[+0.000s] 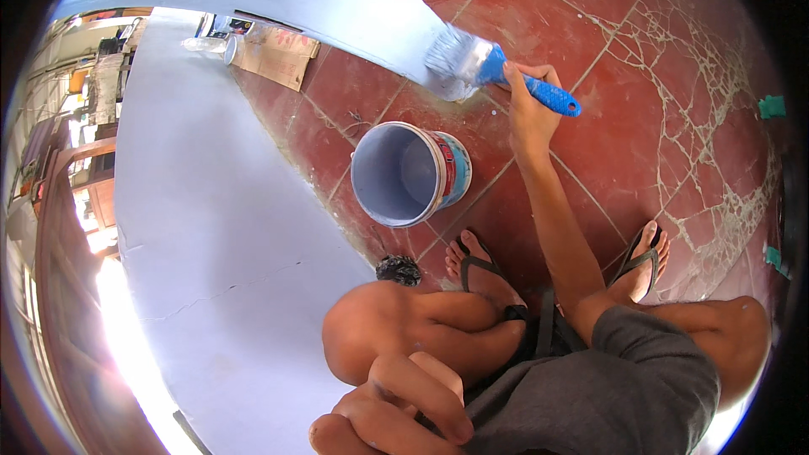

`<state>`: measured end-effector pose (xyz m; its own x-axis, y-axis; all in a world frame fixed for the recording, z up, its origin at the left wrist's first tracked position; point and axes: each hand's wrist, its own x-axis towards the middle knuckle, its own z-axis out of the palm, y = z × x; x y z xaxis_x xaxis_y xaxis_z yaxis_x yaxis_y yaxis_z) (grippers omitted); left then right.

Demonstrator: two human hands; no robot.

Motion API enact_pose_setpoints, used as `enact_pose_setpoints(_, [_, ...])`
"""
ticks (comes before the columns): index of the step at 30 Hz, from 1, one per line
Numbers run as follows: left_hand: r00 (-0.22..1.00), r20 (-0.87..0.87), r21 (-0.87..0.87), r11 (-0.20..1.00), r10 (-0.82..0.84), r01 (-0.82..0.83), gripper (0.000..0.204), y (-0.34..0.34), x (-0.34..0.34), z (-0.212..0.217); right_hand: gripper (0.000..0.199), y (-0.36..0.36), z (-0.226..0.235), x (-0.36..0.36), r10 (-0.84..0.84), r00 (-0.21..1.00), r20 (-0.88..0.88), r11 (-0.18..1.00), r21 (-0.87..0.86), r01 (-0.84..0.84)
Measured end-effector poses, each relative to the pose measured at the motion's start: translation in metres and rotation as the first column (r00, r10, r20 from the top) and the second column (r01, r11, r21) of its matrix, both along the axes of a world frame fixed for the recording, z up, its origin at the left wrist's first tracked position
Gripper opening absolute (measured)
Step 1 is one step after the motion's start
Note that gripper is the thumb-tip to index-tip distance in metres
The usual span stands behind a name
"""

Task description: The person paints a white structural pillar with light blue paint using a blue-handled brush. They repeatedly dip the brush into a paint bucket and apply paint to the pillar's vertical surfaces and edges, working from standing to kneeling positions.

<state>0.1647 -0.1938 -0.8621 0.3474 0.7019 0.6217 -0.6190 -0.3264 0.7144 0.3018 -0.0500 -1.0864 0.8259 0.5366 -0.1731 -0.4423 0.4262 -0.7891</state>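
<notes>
A paintbrush [472, 59] with a blue handle is gripped in my right hand [534, 114], fingers wrapped about the handle. Its paint-coated bristles press on the lower end of a light blue wall surface [337, 0] near the floor. A paint bucket [396, 173], pale inside with a red and blue label, stands upright on the floor, left of my right forearm. My left hand [396, 409] is beside my bent left knee at the bottom of the view, fingers curled; no object shows in them.
Another light blue wall [227, 202], with a thin crack, runs along the left. Red floor tiles [590, 168] show pale cracks at right. A flattened piece of cardboard [274, 55] and a clear plastic item lie by the corner. A crumpled black thing [398, 270] is near my left foot.
</notes>
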Motion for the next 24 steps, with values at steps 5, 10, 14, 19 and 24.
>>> enact_pose_setpoints(5, [0.999, -0.011, 0.005, 0.999, -0.040, 0.040, 0.049, -0.005, -0.008, -0.002, 0.012, -0.010, -0.034, 0.009, 0.042, 0.965, 0.259, 0.937, -0.346, 0.052])
enact_pose_setpoints(10, [0.998, -0.011, 0.009, 0.998, -0.069, 0.070, 0.047, 0.004, -0.009, -0.007, 0.015, 0.007, 0.043, 0.018, 0.055, 0.996, 0.069, 0.998, 0.008, -0.055])
enact_pose_setpoints(14, [0.997, -0.013, 0.000, 0.997, -0.080, 0.080, 0.046, 0.006, -0.015, -0.005, 0.013, 0.020, 0.128, 0.032, 0.087, 0.986, 0.144, 0.973, 0.201, -0.115])
enact_pose_setpoints(19, [0.994, -0.048, -0.039, 0.995, -0.094, 0.092, 0.044, 0.000, -0.022, 0.005, 0.012, 0.004, 0.216, 0.041, 0.113, 0.986, 0.123, 0.925, 0.350, -0.149])
enact_pose_setpoints(24, [0.996, -0.077, -0.033, 0.998, -0.049, 0.046, 0.042, -0.002, -0.029, 0.005, 0.016, 0.019, 0.177, 0.029, 0.097, 0.995, 0.021, 0.950, 0.296, -0.099])
